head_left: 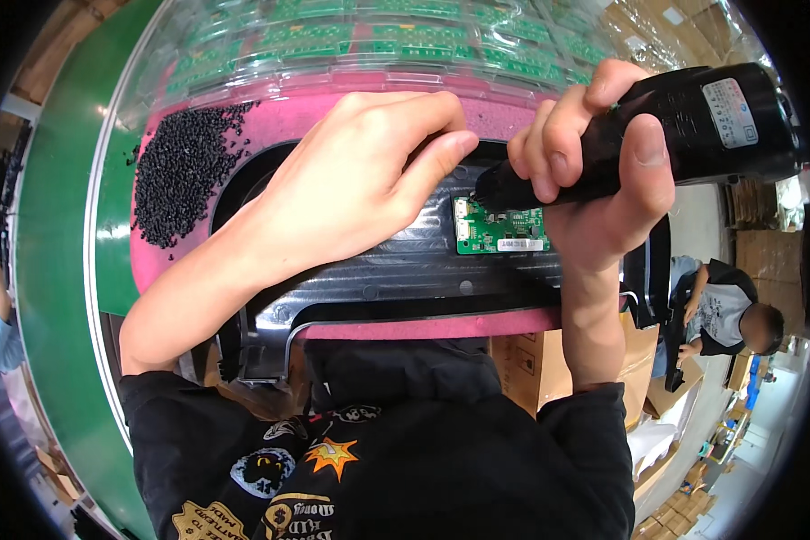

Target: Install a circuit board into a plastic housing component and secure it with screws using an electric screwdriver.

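My right hand (594, 171) is wrapped round a black electric screwdriver (684, 135), its body lying to the right and its nose down on a green circuit board (502, 236). The board sits inside a large black plastic housing (369, 288); its upper edge is partly covered by the screwdriver. Over the housing's far side, left of the board, hovers my left hand (364, 166). Its thumb and index finger are closed towards each other, with the other fingers curled under. Whatever they may hold is hidden or too small to name.
A heap of small black screws (184, 171) lies on the pink mat (270, 126), left of the housing. Clear plastic trays (378, 45) of green boards stand behind. A cardboard box (535, 369) is below the table edge. Other people (724, 306) are at the right and far left.
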`<state>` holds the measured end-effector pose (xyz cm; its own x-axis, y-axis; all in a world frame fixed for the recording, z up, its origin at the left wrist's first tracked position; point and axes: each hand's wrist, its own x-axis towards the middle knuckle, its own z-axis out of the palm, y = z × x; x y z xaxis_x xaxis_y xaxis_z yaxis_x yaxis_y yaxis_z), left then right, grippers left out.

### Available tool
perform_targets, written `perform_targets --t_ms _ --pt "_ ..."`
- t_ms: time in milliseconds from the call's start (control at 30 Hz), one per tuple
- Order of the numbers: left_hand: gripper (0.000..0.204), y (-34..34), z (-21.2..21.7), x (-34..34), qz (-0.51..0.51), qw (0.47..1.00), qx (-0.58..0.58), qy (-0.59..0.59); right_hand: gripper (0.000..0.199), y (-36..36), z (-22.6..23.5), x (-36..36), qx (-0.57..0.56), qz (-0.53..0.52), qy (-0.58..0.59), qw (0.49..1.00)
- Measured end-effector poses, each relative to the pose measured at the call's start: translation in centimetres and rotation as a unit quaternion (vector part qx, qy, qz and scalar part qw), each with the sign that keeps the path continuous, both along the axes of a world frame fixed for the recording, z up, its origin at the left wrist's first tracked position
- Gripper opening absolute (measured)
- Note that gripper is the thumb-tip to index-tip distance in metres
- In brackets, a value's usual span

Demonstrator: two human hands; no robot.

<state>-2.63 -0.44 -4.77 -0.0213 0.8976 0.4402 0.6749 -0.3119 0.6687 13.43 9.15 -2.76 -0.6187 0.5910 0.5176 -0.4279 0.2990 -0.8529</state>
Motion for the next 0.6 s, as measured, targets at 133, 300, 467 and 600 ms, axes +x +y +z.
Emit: perform_targets --t_ms 133,300,467,600 --pt "0.011 -0.1 -0.3 -0.2 -0.028 0.999 -0.033 -0.025 0.042 -0.2 -0.1 -0.3 0.008 0.029 -0.023 0.999" --pt "0.01 -0.1 -0.8 -0.3 -0.033 0.997 -0.068 -0.011 0.044 -1.5 0.0 -1.2 -0.005 -0.029 -0.047 0.998" --pt "0.009 -0.2 -0.3 -0.2 -0.048 0.994 -0.098 0.028 0.045 -0.7 -0.3 -0.6 -0.026 -0.039 0.022 0.999" --pt "0.013 -0.2 -0.6 -0.2 -0.091 0.992 -0.089 0.02 0.048 -1.3 1.7 0.9 -0.112 0.088 0.176 0.974"
